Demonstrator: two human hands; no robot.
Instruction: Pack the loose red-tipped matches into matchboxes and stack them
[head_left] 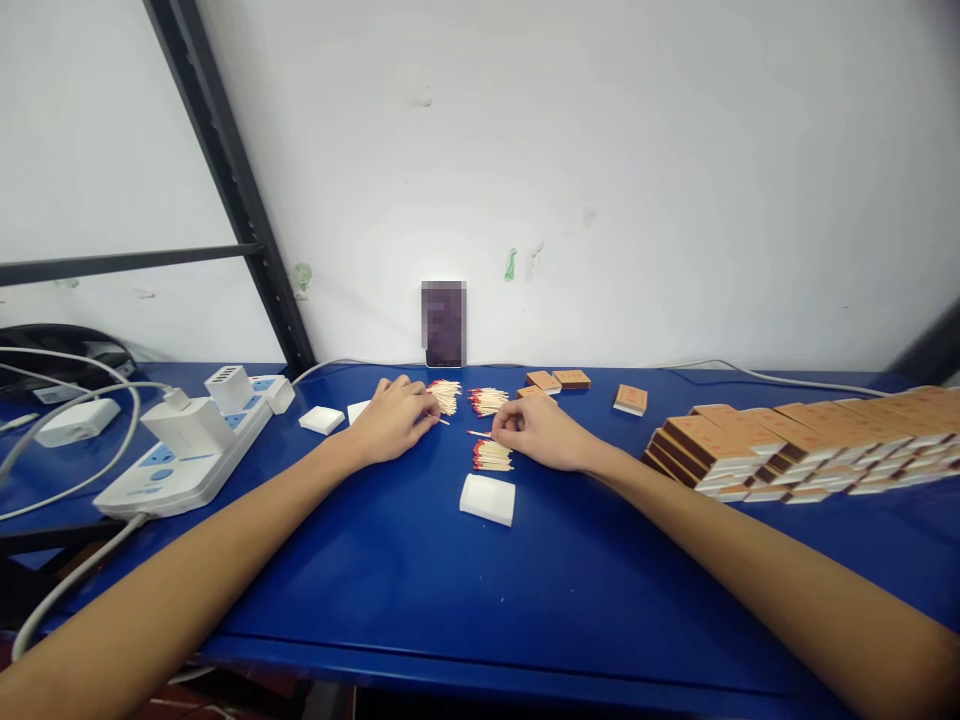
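Note:
My left hand [396, 418] is closed beside a pile of matches [447, 396], with a short bit of a match [444, 422] showing at its fingertips. Pinched in my right hand [541, 430] is one match [478, 433], its red head pointing left. Behind that match lies a second pile of matches [489, 402], and just in front of it a neat row of matches [493, 455] with red heads to the left. Closest to me is a white matchbox piece [487, 500]. Another white box piece [356, 410] is partly hidden behind my left hand.
Orange matchboxes [630, 400] lie beyond my right hand, and a long stack of matchboxes [750, 445] runs along the right. A power strip [202, 465] with chargers and cables occupies the left. A dark-screened device [445, 325] leans on the wall.

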